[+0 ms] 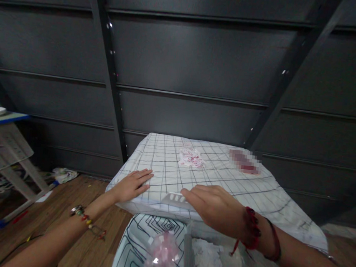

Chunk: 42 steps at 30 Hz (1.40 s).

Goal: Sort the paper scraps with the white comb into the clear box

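My left hand (132,184) lies palm down on the white checked tablecloth (162,165), fingers spread and holding nothing. At the table's front edge, my right hand (215,202) is closed at the end of a flat, pale piece with several slots (173,197). The thumb side meets this piece; the other fingertips are hidden behind the hand. Beyond both hands sits a loose heap of small white and pink pieces (192,158). Below the right hand, a translucent bin (188,252) contains many small white pieces (206,262).
A clear bag of pink pieces (164,254) rests on a patterned seat (133,238) beside the bin. A pixelated dark red item (245,162) lies at the table's back right. Behind stands a dark panel wall (188,59). Another desk (2,123) is at left.
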{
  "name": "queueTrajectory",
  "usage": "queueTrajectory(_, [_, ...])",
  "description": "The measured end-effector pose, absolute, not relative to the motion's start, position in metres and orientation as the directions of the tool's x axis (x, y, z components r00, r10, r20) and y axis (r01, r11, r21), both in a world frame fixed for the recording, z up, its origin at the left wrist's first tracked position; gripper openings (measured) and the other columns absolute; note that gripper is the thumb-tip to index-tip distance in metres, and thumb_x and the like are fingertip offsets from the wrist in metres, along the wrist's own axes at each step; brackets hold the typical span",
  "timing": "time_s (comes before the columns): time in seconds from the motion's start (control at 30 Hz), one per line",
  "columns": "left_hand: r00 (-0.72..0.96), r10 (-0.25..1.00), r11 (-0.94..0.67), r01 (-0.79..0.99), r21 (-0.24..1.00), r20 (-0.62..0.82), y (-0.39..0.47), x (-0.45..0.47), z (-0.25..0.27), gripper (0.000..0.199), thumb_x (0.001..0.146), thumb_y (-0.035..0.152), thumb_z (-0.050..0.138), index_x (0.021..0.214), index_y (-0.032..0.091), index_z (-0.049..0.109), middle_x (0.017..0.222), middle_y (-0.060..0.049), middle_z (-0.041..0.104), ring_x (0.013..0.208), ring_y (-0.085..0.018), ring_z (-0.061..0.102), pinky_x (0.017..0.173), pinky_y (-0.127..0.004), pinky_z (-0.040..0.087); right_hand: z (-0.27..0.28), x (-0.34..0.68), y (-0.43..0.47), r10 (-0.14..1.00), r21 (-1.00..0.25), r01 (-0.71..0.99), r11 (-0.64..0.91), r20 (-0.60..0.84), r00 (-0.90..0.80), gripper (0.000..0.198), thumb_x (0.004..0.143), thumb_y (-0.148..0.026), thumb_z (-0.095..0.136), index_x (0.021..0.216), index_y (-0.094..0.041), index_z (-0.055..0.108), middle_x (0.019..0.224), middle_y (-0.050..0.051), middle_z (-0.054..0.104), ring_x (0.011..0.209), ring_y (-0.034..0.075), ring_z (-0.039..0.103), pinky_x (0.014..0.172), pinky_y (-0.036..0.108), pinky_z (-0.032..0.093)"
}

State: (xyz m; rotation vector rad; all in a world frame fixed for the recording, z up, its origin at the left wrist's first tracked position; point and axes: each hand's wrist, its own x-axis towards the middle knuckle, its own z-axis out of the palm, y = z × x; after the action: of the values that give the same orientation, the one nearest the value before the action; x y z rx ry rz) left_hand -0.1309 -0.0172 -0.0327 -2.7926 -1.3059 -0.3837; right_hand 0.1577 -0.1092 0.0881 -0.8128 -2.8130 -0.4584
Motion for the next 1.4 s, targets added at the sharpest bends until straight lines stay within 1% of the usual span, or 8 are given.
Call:
queueTrajectory(0.37, [0.627, 0.739, -0.655, 0.755, 0.044, 0.248, -0.021, -0.128, -0.028, 0.044, 0.091, 0.041, 0.031, 0.128, 0.020, 0.041, 0.135, -0.008, 0.039, 0.123, -0.022, 0.035, 0.100, -0.037, 0.029, 0.083, 0.231, -0.052, 0.582, 0.285, 0.717, 0.637, 0.432, -0.689, 0.026, 0.085, -0.014, 0.037, 0.101, -0.012, 0.057, 0.091, 0.008, 0.066, 0.080, 0.016, 0.061, 0.070, 0.028, 0.048])
queueTrajectory(0.53, [0.699, 0.643, -0.731, 0.682, -0.019, 0.314, -0.036, -0.124, -0.019, 0.034, 0.091, 0.026, 0.031, 0.118, 0.019, 0.049, 0.118, -0.007, 0.053, 0.112, -0.020, 0.044, 0.097, -0.036, 0.031, 0.077, 0.230, -0.057, 0.535, 0.326, 0.701, 0.635, 0.468, -0.703, 0.026, 0.085, -0.015, 0.036, 0.102, -0.013, 0.056, 0.085, 0.007, 0.065, 0.076, 0.016, 0.059, 0.066, 0.027, 0.046])
queueTrajectory(0.83, [0.903, 0.426, -0.901, 0.429, -0.069, 0.055, -0.093, -0.103, -0.037, 0.032, 0.091, 0.015, 0.026, 0.109, 0.023, 0.052, 0.093, -0.005, 0.061, 0.085, -0.018, 0.055, 0.072, -0.031, 0.043, 0.014, 0.218, -0.054, 0.266, 0.560, 0.444, 0.699, 0.373, -0.889, 0.024, 0.086, -0.010, 0.036, 0.092, -0.014, 0.058, 0.065, 0.002, 0.058, 0.059, 0.013, 0.049, 0.056, 0.026, 0.034])
queueTrajectory(1.0, [0.727, 0.681, -0.726, 0.686, 0.049, -0.095, -0.121, -0.077, -0.072, 0.022, 0.086, 0.023, 0.043, 0.104, 0.016, 0.053, 0.097, -0.009, 0.060, 0.084, -0.020, 0.058, 0.068, -0.029, 0.047, -0.006, 0.209, -0.066, 0.339, 0.434, 0.418, 0.798, 0.251, -0.907, 0.015, 0.085, -0.027, 0.044, 0.081, -0.017, 0.055, 0.064, 0.001, 0.054, 0.059, 0.014, 0.046, 0.056, 0.028, 0.032])
queueTrajectory(1.17, [0.494, 0.828, -0.494, 0.866, 0.072, -0.265, -0.124, -0.061, -0.082, 0.020, 0.081, 0.021, 0.048, 0.098, 0.016, 0.056, 0.096, -0.009, 0.060, 0.081, -0.022, 0.061, 0.067, -0.030, 0.048, -0.020, 0.173, -0.095, 0.200, 0.315, 0.288, 0.904, 0.285, -0.938, 0.017, 0.086, -0.013, 0.038, 0.085, -0.016, 0.055, 0.066, 0.001, 0.055, 0.063, 0.012, 0.049, 0.056, 0.027, 0.034])
queueTrajectory(1.23, [0.475, 0.835, -0.479, 0.876, 0.058, -0.279, -0.123, -0.057, -0.081, 0.020, 0.080, 0.019, 0.048, 0.098, 0.015, 0.056, 0.097, -0.010, 0.060, 0.080, -0.023, 0.061, 0.065, -0.032, 0.048, -0.031, 0.153, -0.107, 0.297, 0.233, 0.357, 0.905, 0.256, -0.920, 0.016, 0.083, -0.012, 0.042, 0.078, -0.017, 0.056, 0.064, 0.000, 0.056, 0.060, 0.013, 0.052, 0.051, 0.026, 0.034])
queueTrajectory(1.33, [0.446, 0.846, -0.459, 0.888, 0.028, -0.292, -0.122, -0.054, -0.077, 0.022, 0.079, 0.014, 0.046, 0.098, 0.014, 0.058, 0.100, -0.011, 0.060, 0.080, -0.024, 0.061, 0.063, -0.032, 0.048, -0.050, 0.128, -0.112, 0.539, 0.132, 0.536, 0.834, 0.020, -0.842, 0.015, 0.078, -0.007, 0.047, 0.073, -0.015, 0.059, 0.069, 0.004, 0.062, 0.062, 0.017, 0.059, 0.046, 0.026, 0.035])
queueTrajectory(1.4, [0.425, 0.850, -0.444, 0.896, 0.009, -0.313, -0.122, -0.053, -0.075, 0.026, 0.081, 0.009, 0.040, 0.097, 0.014, 0.060, 0.101, -0.012, 0.060, 0.079, -0.024, 0.062, 0.062, -0.031, 0.048, -0.061, 0.117, -0.109, 0.569, 0.116, 0.564, 0.817, -0.013, -0.822, 0.017, 0.077, -0.004, 0.046, 0.074, -0.013, 0.060, 0.068, 0.006, 0.064, 0.059, 0.019, 0.060, 0.044, 0.026, 0.037])
